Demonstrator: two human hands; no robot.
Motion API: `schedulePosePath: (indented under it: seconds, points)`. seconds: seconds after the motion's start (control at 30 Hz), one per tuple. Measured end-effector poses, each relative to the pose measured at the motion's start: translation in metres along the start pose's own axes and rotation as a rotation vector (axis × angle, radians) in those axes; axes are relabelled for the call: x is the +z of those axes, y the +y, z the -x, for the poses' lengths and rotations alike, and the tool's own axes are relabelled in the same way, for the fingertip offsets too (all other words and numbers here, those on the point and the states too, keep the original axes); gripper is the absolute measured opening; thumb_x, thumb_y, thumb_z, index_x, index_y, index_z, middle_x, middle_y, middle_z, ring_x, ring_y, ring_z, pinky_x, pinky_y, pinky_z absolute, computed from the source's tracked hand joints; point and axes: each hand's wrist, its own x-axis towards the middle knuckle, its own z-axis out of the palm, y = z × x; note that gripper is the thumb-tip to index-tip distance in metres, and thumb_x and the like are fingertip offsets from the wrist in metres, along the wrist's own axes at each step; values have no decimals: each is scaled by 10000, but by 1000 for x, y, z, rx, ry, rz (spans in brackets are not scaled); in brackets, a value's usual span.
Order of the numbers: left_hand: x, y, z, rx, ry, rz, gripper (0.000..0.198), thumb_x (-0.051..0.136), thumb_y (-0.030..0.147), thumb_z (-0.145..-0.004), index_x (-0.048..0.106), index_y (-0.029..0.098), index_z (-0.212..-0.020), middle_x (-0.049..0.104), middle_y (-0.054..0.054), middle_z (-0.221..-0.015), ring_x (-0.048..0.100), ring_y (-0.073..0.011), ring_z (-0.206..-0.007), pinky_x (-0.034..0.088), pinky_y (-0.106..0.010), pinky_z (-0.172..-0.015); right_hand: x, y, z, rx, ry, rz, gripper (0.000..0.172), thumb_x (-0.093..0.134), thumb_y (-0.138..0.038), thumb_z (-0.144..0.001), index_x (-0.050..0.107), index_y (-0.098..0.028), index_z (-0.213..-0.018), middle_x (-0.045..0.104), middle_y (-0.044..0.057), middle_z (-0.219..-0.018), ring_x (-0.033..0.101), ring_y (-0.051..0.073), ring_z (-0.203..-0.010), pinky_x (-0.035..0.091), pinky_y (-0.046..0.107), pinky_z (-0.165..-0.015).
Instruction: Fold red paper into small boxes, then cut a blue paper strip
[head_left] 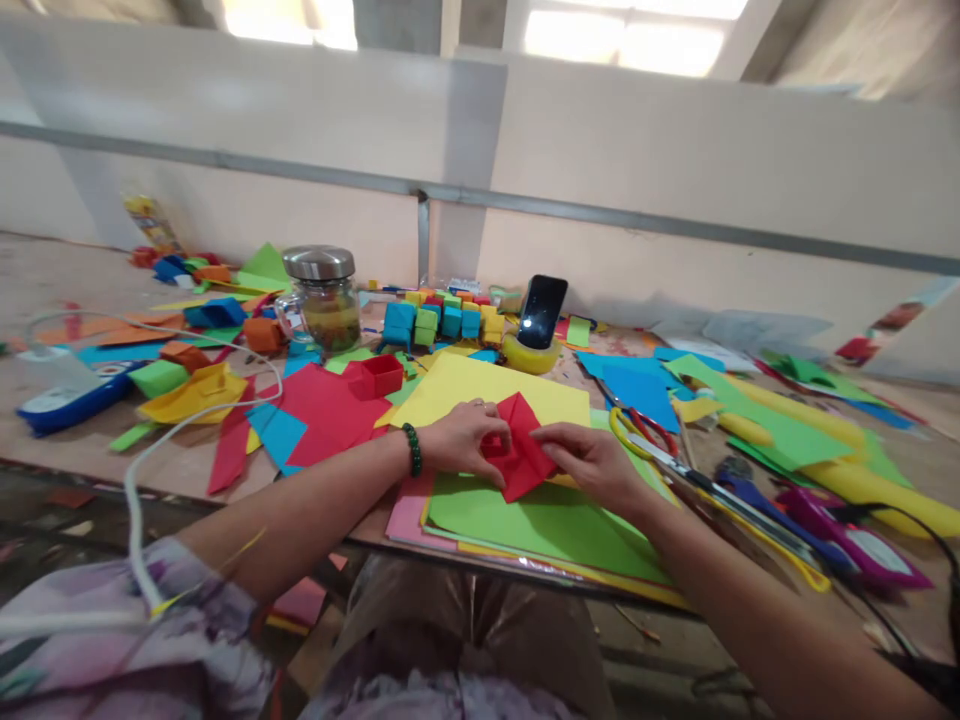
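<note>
Both hands work on a partly folded piece of red paper [519, 440] above the coloured sheets in front of me. My left hand [469, 440], with a green bead bracelet at the wrist, has its thumb and fingers curled round the left side of the paper. On the right edge, my right hand [581, 458] pinches the paper between thumb and fingers. Underneath lie a green sheet [540, 525] and a yellow sheet [495, 385]. A small red paper box [381, 375] sits to the left, beside a flat red sheet [326, 415].
Several small paper cubes [439, 318] are grouped at the back, near a glass jar [330, 315] and a propped phone [541, 312]. Scissors [652, 450], a cutter knife [757, 515] and a purple device [855, 535] lie right. A white cable [135, 490] crosses the left.
</note>
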Motion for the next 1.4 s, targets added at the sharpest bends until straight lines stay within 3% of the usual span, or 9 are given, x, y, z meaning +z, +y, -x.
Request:
schedulePosePath:
  seconds: [0.13, 0.3, 0.53, 0.7, 0.83, 0.9, 1.03, 1.2, 1.4]
  points:
    - [-1, 12, 1, 141, 44, 63, 757, 795, 572, -629, 549, 200, -1241, 574, -112, -1233, 520, -265, -1113, 390, -394, -980, -1, -9, 3, 31, -101, -53, 231, 564, -317, -846, 719, -166, -928, 748, 49, -839, 683, 192, -712, 559, 303, -644]
    - [-9, 20, 5, 114, 24, 16, 522, 725, 653, -669, 656, 174, -864, 602, -113, -1199, 539, -263, -1061, 391, -392, -971, 4, -34, 18, -82, -274, 64, 328, 669, -236, -782, 665, -192, -1106, 737, 71, -1064, 702, 219, -931, 561, 324, -823]
    - [-30, 12, 21, 84, 193, -11, 235, 672, 384, -796, 605, 168, -733, 565, -120, -1280, 498, -261, -1153, 368, -406, -1018, 11, -32, 37, -279, 8, 507, 277, 505, -191, -891, 661, -202, -1120, 755, 75, -1008, 716, 208, -863, 556, 301, -750]
    - [-26, 1, 25, 24, 112, -140, 100, 638, 217, -768, 682, 201, -857, 589, -74, -1252, 494, -267, -1156, 381, -426, -1003, 6, -44, 38, -425, 37, 927, 213, 519, -236, -915, 726, -208, -871, 691, 80, -703, 629, 211, -667, 478, 313, -597]
    - [-18, 3, 22, 44, 23, -268, 152, 611, 195, -812, 716, 227, -917, 635, -73, -1133, 534, -268, -1054, 433, -410, -892, 8, -45, 31, -533, -29, 926, 115, 606, -247, -840, 680, -202, -764, 694, 131, -1051, 607, 265, -927, 481, 385, -785]
    - [-17, 7, 21, 44, 43, -289, 162, 568, 168, -836, 719, 204, -882, 654, -82, -991, 562, -240, -938, 454, -370, -812, 13, -41, 26, -502, -124, 900, 109, 588, -258, -855, 655, -186, -809, 708, 122, -1002, 622, 233, -871, 469, 332, -729]
    - [-19, 18, 23, 60, 348, -133, 288, 533, 356, -921, 666, 167, -1092, 650, -102, -988, 586, -210, -923, 474, -326, -796, 25, -33, 15, -333, -165, 918, 220, 480, -289, -952, 637, -161, -865, 690, 61, -704, 598, 169, -622, 358, 274, -556]
    - [-17, 22, 25, 196, 183, -216, 552, 696, 575, -751, 635, 154, -1102, 678, -91, -932, 583, -238, -856, 471, -364, -780, 30, -30, 6, -207, -165, 822, 254, 631, -308, -861, 639, -140, -1051, 718, 106, -916, 633, 218, -834, 402, 277, -640]
    - [-9, 26, 27, 215, 416, -394, 471, 624, 487, -845, 551, 219, -1226, 565, -126, -1256, 543, -273, -1064, 424, -423, -930, 13, -23, 1, -88, -165, 608, 195, 563, -343, -919, 712, -233, -980, 731, 53, -987, 662, 204, -872, 461, 289, -741]
